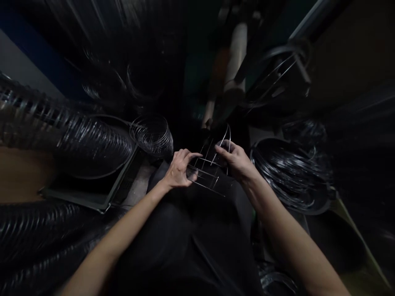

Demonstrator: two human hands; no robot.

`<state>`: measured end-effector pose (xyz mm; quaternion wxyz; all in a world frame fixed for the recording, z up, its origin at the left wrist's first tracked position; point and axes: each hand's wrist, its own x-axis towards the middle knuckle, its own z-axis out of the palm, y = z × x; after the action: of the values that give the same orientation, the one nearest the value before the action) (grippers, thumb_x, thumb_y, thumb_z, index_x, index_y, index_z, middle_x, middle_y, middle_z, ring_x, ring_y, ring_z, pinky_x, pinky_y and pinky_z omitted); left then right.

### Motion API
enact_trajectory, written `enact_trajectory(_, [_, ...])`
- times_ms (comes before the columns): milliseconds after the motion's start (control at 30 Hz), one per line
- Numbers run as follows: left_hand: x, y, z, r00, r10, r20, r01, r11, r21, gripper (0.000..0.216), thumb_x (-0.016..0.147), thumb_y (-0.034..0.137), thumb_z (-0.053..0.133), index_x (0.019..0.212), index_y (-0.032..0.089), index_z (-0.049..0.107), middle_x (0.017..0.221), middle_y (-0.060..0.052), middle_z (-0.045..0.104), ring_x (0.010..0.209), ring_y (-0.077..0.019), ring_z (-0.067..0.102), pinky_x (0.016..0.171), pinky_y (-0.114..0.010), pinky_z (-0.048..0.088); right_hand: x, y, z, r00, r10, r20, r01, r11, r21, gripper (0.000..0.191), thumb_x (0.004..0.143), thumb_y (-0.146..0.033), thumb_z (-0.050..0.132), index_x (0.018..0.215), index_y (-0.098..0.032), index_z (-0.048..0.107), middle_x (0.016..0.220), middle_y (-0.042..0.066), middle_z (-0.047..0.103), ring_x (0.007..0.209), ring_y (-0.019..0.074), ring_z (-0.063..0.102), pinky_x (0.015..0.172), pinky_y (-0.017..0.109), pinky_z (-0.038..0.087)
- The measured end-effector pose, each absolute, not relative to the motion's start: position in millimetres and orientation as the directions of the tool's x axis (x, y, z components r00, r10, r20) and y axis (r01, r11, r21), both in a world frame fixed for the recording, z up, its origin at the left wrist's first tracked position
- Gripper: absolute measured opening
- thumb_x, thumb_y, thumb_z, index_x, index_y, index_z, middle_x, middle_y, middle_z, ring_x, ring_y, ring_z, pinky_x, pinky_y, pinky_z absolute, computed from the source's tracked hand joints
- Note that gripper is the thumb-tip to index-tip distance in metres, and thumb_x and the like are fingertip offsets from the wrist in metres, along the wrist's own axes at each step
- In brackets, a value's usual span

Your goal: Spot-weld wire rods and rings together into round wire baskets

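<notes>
In the middle of the head view, my left hand [180, 168] grips the left side of a small wire grid [205, 170] made of thin crossed metal rods. My right hand [233, 158] is closed on a bent metal wire [228, 133] that curves up in a loop above the fingers. The wire lies close to the grid's upper right; whether they touch, I cannot tell. Just above both hands is the tip of a machine's rod-like part [208, 117], dim and blurred.
A coil of wire rings [152, 133] stands at left, beside a long stack of rings [92, 135] over a dark green crate [83, 197]. At right, a round tub [321, 205] holds many bent wires [284, 172]. A pale machine cylinder [237, 53] rises ahead.
</notes>
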<state>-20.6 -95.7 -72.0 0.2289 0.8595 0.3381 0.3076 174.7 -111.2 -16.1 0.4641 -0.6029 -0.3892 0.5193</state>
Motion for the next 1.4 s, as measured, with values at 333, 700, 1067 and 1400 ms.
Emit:
enact_trajectory(333, [6.6,-36.4,-72.4,0.504,0.727,0.466,0.442,-0.681,0.584,0.043,0.066,0.029,0.059,0.106,0.015,0.048,0.100,-0.010,0.054,0.097,-0.0263,0.050,0.089,-0.042,0.038,192.3,-49.7,-10.9,0.170,0.969,-0.178,-0.043,-0.173,-0.984,0.046,0.056,-0.050,0.076,0.080,-0.019,0.053,0.047,-0.011,0.038,0.037,0.0039,0.030,0.034,0.018,0.022])
enact_trajectory(700, [13.0,-4.9,-68.8,0.479,0.719,0.504,0.415,-0.691,0.592,0.044,0.064,0.028,0.061,0.104,0.015,0.049,0.099,-0.009,0.056,0.094,-0.0250,0.051,0.083,-0.038,0.039,200.8,-11.9,-16.3,0.200,0.970,-0.135,0.013,-0.141,-0.990,0.043,0.055,-0.048,0.076,0.079,-0.019,0.056,0.058,-0.005,0.053,0.044,0.0070,0.042,0.039,0.020,0.029])
enact_trajectory(1067, [9.3,2.9,-58.3,0.495,0.738,0.459,0.442,-0.668,0.598,0.043,0.063,0.028,0.063,0.102,0.016,0.051,0.098,-0.008,0.058,0.093,-0.0246,0.053,0.082,-0.038,0.039,199.8,1.2,-28.6,0.210,0.967,-0.146,-0.036,-0.142,-0.989,0.031,0.060,-0.037,0.075,0.072,-0.020,0.052,0.044,-0.009,0.039,0.036,0.0047,0.029,0.035,0.020,0.022])
enact_trajectory(1400, [3.3,7.1,-63.3,0.513,0.725,0.460,0.404,-0.677,0.616,0.044,0.062,0.024,0.061,0.104,0.016,0.050,0.101,-0.008,0.056,0.096,-0.0247,0.052,0.086,-0.040,0.039,202.2,-7.0,-14.3,0.266,0.931,-0.249,-0.348,-0.148,-0.926,0.029,0.066,-0.030,0.073,0.069,-0.019,0.046,0.050,-0.008,0.045,0.037,0.0020,0.033,0.034,0.015,0.024])
